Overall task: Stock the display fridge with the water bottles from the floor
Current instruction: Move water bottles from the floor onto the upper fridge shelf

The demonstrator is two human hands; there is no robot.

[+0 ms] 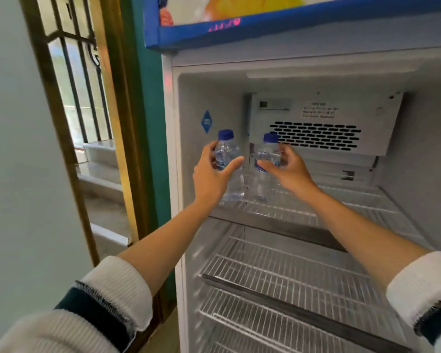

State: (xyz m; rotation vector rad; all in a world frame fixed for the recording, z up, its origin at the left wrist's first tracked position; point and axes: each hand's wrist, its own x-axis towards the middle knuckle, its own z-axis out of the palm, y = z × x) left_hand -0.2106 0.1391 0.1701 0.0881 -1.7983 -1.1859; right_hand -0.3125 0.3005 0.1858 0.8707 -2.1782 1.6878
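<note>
Two water bottles, both upright at front left corner of top wire shelf in display fridge. Left hand grips left bottle; right hand grips right bottle. Three wire shelves visible.

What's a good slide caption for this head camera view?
Left hand and right hand each set a blue-capped water bottle on the display fridge's top wire shelf.

— What's the top wire shelf carrying?
— I see two water bottles upright at its front left corner, side by side. The lower wire shelves show only bare bars.
</note>
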